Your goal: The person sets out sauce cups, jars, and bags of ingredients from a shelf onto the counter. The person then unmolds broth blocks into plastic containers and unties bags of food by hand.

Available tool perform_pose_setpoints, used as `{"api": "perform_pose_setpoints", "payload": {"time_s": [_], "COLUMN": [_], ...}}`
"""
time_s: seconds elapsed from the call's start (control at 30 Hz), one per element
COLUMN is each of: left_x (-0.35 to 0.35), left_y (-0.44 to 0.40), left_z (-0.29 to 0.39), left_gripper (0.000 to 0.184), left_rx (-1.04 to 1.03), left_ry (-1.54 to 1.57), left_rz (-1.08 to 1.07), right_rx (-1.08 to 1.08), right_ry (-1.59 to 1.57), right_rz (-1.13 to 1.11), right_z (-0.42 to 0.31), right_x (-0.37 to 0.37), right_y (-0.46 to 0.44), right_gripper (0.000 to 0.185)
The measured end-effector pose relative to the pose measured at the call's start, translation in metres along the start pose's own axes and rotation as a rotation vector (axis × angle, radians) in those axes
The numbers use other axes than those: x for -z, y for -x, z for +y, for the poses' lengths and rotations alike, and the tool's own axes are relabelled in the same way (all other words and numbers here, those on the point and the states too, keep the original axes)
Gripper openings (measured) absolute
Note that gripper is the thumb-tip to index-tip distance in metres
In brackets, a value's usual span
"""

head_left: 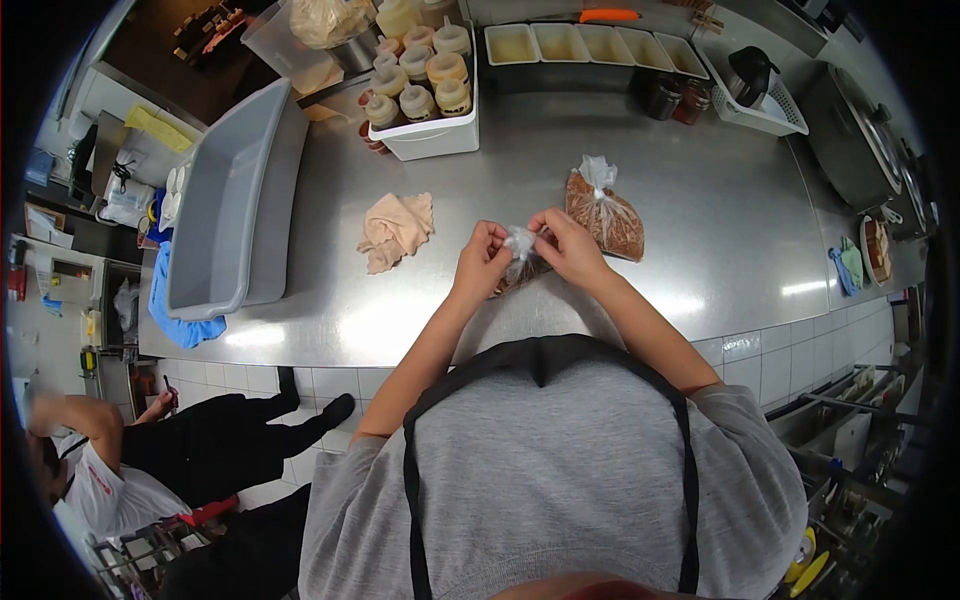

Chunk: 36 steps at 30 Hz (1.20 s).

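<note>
Both of my hands meet at the gathered neck of a clear plastic bag [518,268] with brown contents, near the front edge of the steel counter. My left hand [484,258] pinches the plastic from the left. From the right, my right hand [570,248] pinches the same neck between thumb and fingers. Most of this bag's body is hidden by my hands. Just beyond my right hand stands a second clear bag [612,222], tied at the top and filled with brown crumbly stuff. A crumpled beige cloth [396,230] lies to the left of my hands.
A deep grey tub [230,200] takes up the counter's left side. At the back are a white bin [432,140] of squeeze bottles, a row of white containers [588,46], dark jars [690,102] and a white basket [770,118]. Another person [190,450] is at lower left.
</note>
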State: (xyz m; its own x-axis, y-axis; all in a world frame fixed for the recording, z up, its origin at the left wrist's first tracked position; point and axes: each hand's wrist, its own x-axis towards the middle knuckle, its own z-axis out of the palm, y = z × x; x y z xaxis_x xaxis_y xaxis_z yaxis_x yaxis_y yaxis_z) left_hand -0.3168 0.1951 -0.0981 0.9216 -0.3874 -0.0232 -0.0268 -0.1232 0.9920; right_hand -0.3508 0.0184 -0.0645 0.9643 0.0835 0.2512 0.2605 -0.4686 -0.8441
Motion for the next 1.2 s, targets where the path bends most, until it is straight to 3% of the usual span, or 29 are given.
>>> {"api": "perform_pose_setpoints", "payload": {"time_s": [0.17,0.23,0.27,0.3,0.37,0.4,0.47,0.5,0.57,0.63,0.73,0.97,1.03,1.1,1.2], "left_x": [0.002,0.017,0.029,0.037,0.047,0.047,0.036,0.027,0.007,-0.010,-0.030,-0.029,-0.029,-0.031,-0.035], "left_y": [-0.004,-0.011,-0.012,-0.015,-0.018,-0.018,-0.018,-0.017,-0.010,-0.007,-0.003,-0.003,-0.004,-0.012,-0.017], "left_z": [0.023,0.035,0.046,0.058,0.082,0.088,0.093,0.093,0.090,0.082,0.077,0.057,0.044,0.014,0.005], "left_gripper": [0.020,0.019,0.025,0.025,0.036,0.045,0.044,0.043,0.045,0.044,0.043,0.031,0.026,0.024,0.021], "left_rx": [-0.115,-0.225,-0.184,-0.209,-0.470,-0.455,-0.515,-0.563,-0.592,-0.572,-0.480,-0.217,-0.331,-0.260,-0.046], "left_ry": [0.134,0.160,0.067,0.060,-0.550,-0.506,-0.523,-0.538,-0.556,-0.516,-0.378,-0.137,-0.436,-0.417,0.210], "left_rz": [-0.013,0.147,0.184,0.192,0.422,0.395,0.375,0.347,0.206,0.112,-0.046,-0.125,-0.085,-0.073,-0.012], "right_rx": [0.127,0.152,0.250,0.276,0.135,0.151,-0.076,-0.070,-0.214,-0.087,-0.026,-0.106,-0.069,-0.117,-0.051], "right_ry": [0.152,0.117,0.177,0.176,0.242,0.238,0.286,0.286,0.220,0.194,-0.050,-0.187,-0.240,-0.225,-0.271], "right_rz": [-0.136,0.119,0.305,0.314,0.743,0.748,0.360,0.365,0.109,0.150,-0.064,-0.098,-0.190,-0.173,-0.041], "right_z": [0.003,-0.014,-0.014,-0.009,0.008,0.021,0.040,0.036,0.020,-0.006,-0.030,-0.013,-0.003,-0.007,-0.005], "right_x": [0.019,0.033,0.043,0.052,0.066,0.074,0.083,0.083,0.080,0.076,0.079,0.052,0.039,0.034,0.033], "right_y": [-0.011,-0.016,-0.022,-0.028,-0.036,-0.036,-0.032,-0.032,-0.030,-0.025,-0.022,-0.016,-0.012,-0.010,-0.009], "right_gripper": [0.024,0.037,0.048,0.048,0.045,0.045,0.031,0.031,0.018,0.015,0.017,0.020,0.018,0.020,0.028]}}
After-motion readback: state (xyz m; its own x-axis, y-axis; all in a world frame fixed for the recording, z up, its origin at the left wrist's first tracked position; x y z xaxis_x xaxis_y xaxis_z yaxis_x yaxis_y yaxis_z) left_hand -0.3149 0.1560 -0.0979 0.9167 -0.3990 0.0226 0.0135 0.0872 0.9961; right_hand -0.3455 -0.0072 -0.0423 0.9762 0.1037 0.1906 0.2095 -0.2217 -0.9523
